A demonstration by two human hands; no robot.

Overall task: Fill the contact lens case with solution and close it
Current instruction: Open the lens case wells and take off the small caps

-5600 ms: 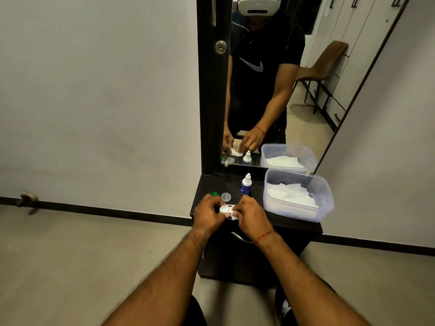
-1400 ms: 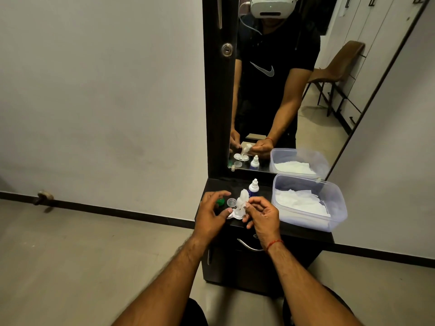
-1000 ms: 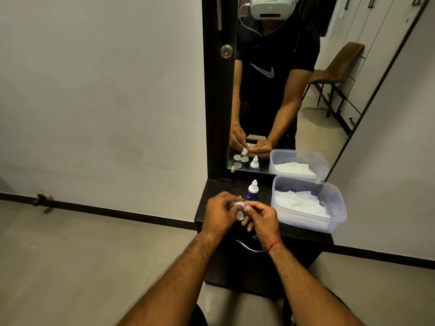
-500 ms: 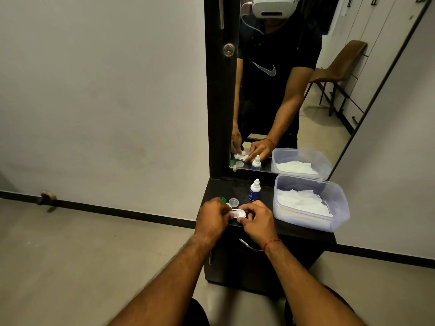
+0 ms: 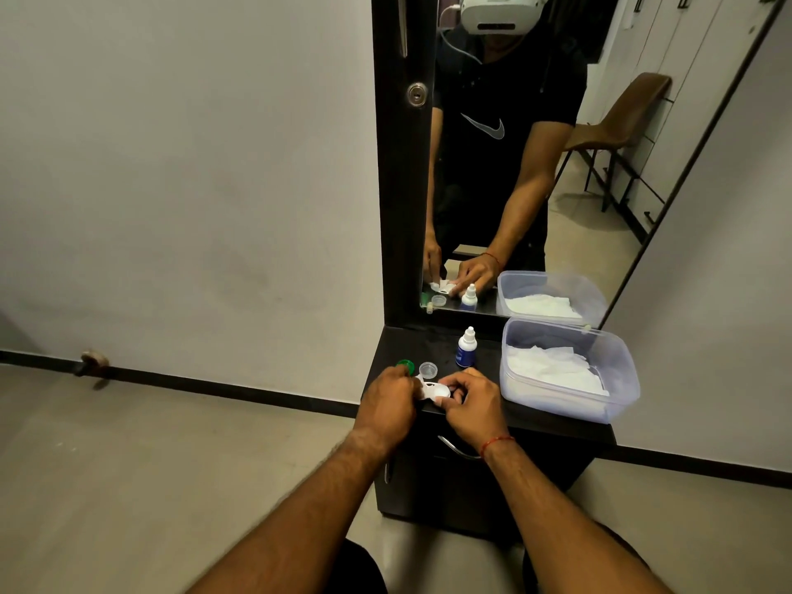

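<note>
A tall mirror is fixed above a low dark cabinet, and the person's arms and the things on the cabinet top are reflected in it. On the right side of the top a clear plastic tub is set, with crumpled white tissues lying inside. At the front edge, left of the tub, the left hand and the right hand are brought close together around a white lens case, which is held between them low over the cabinet top. The left end of the case is pinched by the curled fingers of the left hand; its right end is gripped by the bent thumb and fingers of the right hand. Whether the case is filled or closed cannot be told. A red thread is worn on the right wrist. Behind the hands a small white and blue bottle is stood upright, capped, near the tub. A green cap is partly hidden by the left hand's knuckles, and a clear cap is placed just beside it, behind the case.
</note>
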